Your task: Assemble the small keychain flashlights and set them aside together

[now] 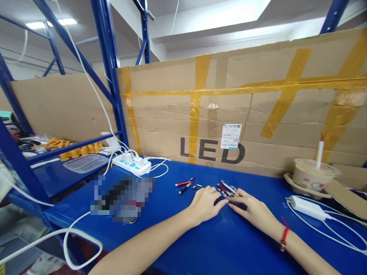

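Observation:
My left hand (205,204) and my right hand (252,210) meet over the blue table, fingertips close together. Between the right thumb and fingers is a short, dark, tube-shaped keychain torch (241,206). The left thumb and fingers are closed in a pinch at its left side; what lies in them is mostly hidden. Just beyond the hands is a small pile of silver and red keychain torches (228,187). Left of my left hand lie a red keychain torch (182,184) and a black one (184,188), with another dark small piece (197,186) by my knuckles.
A white power strip (132,164) with plugs and cables sits at the back left, behind a blurred-out patch. At right stand a lidded cup with a straw (314,175) and a white adapter (309,208) with looped cable. A cardboard panel (160,126) closes off the back.

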Motion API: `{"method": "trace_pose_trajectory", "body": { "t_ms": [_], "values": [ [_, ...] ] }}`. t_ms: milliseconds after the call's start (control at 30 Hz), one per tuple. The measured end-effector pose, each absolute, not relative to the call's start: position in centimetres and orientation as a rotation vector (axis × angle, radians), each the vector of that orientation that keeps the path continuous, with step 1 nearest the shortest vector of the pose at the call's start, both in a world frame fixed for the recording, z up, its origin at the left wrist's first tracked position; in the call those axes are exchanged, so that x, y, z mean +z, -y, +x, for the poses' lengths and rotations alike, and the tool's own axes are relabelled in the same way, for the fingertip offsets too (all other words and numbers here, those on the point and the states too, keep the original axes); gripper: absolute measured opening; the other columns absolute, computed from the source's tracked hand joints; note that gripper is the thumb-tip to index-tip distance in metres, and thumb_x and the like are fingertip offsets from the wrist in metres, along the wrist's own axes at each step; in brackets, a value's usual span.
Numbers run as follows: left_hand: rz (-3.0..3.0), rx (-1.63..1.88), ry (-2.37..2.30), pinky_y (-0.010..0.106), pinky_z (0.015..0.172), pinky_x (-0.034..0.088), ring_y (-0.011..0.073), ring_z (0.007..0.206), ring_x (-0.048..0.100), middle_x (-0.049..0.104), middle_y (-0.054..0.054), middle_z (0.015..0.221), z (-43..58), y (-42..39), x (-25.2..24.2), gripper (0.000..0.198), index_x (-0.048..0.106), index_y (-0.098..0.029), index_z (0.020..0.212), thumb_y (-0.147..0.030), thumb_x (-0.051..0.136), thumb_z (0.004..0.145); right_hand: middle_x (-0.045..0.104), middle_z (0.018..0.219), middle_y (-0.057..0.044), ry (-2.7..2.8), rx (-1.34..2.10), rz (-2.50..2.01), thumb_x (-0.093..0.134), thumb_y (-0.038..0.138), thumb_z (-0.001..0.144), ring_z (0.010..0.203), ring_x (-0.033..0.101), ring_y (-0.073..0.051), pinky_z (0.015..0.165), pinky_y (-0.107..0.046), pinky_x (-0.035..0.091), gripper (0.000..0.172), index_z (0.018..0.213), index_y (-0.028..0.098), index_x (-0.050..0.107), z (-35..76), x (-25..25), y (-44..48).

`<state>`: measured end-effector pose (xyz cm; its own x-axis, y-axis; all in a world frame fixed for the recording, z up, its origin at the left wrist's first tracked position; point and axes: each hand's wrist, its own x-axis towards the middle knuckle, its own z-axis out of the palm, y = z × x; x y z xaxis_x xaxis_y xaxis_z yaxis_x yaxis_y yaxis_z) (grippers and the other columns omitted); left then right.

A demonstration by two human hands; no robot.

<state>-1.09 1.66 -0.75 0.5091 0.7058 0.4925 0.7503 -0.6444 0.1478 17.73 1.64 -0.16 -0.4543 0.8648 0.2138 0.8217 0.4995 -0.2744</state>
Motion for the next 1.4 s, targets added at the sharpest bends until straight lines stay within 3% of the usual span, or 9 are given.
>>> {"method": "trace_pose_trajectory", "body": {
  "t_ms": [267,600,833,1000,1167,1400],
  "values": [
    [-2.670,-0.809,1.301,0.028,0.075,0.044,0.0159,0.079,0.055,0.062,0.003,0.084,-1.3,-1.3,-0.5,0.032,0.062,-0.015,0.079,-0.038,0.041,0.086,0.053,0.091,-0.003,2.396,0.267,-1.462,0.039,0.042,0.083,0.086,0.055,-0.017,0.071,-0.028,0.045,0.028,0.089,0.028,0.063,17.5,-0.1,-1.6],
    [-2.711,-0.900,1.319,0.030,0.078,0.044,0.0165,0.083,0.056,0.062,0.002,0.088,-1.1,-1.6,-0.8,0.023,0.061,-0.018,0.086,-0.033,0.044,0.086,0.055,0.089,-0.001,2.320,0.285,-1.380,0.049,0.032,0.079,0.081,0.056,-0.014,0.071,-0.026,0.043,0.014,0.079,0.023,0.060,17.8,0.2,-1.6],
    [-2.734,-0.974,1.300,0.032,0.085,0.044,0.0170,0.091,0.057,0.062,0.002,0.098,-1.1,-1.9,-0.9,0.021,0.056,-0.021,0.103,-0.022,0.042,0.087,0.055,0.084,-0.001,2.190,0.090,-1.237,0.047,0.035,0.084,0.066,0.054,-0.009,0.059,-0.021,0.041,0.020,0.085,0.025,0.065,17.6,0.5,-1.0],
    [-2.774,-1.012,1.223,0.030,0.081,0.045,0.0163,0.089,0.058,0.063,0.003,0.096,-1.1,-1.8,-1.0,0.020,0.054,-0.018,0.102,-0.024,0.041,0.088,0.054,0.080,-0.002,2.074,-0.037,-1.026,0.046,0.034,0.086,0.049,0.043,-0.005,0.050,-0.018,0.037,0.023,0.092,0.024,0.065,16.7,0.3,-0.5],
    [-2.749,-1.002,1.193,0.030,0.075,0.045,0.0156,0.080,0.059,0.064,0.000,0.091,-1.1,-1.7,-1.1,0.017,0.054,-0.020,0.098,-0.026,0.042,0.087,0.055,0.081,-0.002,2.115,-0.049,-0.899,0.049,0.030,0.084,0.048,0.041,-0.004,0.047,-0.018,0.036,0.019,0.089,0.022,0.066,16.7,-0.2,-0.6],
    [-2.774,-0.977,1.144,0.029,0.077,0.044,0.0156,0.084,0.058,0.063,0.000,0.099,-1.1,-1.7,-1.2,0.018,0.054,-0.019,0.101,-0.022,0.042,0.087,0.055,0.083,-0.004,2.184,0.045,-0.940,0.048,0.034,0.084,0.052,0.045,-0.006,0.049,-0.020,0.038,0.022,0.085,0.021,0.066,16.8,0.1,-0.6]
  ]
}}
